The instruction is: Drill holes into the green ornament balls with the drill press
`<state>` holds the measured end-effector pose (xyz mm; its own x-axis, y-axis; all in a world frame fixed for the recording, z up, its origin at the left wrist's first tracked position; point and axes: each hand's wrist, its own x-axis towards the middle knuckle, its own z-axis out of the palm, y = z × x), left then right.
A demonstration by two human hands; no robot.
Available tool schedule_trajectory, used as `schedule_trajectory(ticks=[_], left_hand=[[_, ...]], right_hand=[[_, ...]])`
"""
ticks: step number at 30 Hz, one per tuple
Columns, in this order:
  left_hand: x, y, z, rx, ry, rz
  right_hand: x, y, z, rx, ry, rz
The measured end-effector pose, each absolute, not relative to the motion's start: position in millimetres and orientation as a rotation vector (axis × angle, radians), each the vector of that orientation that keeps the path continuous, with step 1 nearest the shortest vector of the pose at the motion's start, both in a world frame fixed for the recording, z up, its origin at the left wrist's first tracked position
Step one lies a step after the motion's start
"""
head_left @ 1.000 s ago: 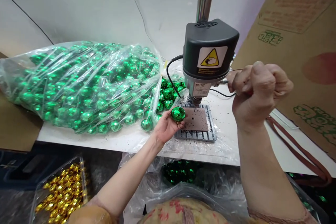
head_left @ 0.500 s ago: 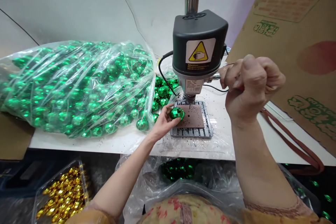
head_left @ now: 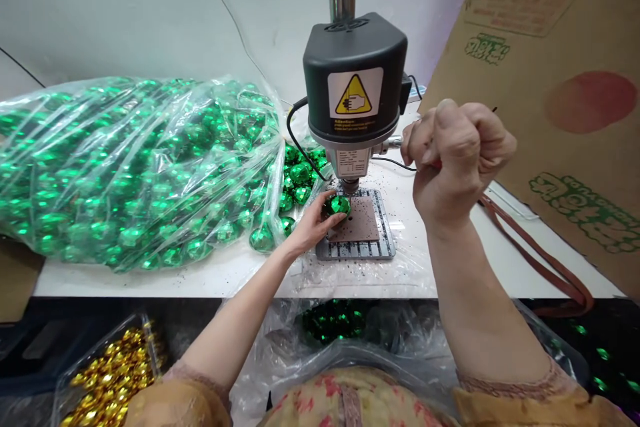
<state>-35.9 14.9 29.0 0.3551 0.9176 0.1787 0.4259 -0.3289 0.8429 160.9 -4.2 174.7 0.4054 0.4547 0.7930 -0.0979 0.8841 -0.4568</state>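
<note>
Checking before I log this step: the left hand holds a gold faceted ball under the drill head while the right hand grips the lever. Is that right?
Not quite. In the head view the ball in the left hand is green, not gold. It does sit under the drill head, and the right hand is closed around the lever.

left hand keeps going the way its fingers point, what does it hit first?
Likely the drill chuck: the left hand points up-right, pinching the green ball right under it on the brown plate. Depth is unclear.

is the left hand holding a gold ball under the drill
No, the left hand holds a shiny green faceted ball under the black drill press head; the gold balls lie in a tray below.
</note>
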Motion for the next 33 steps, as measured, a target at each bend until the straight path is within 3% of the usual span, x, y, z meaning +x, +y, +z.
schedule_trajectory(ticks=[33], left_hand=[[-4, 3, 9, 1.837, 1.186, 1.049]], right_hand=[[160, 21, 204, -0.434, -1.087, 0.395]])
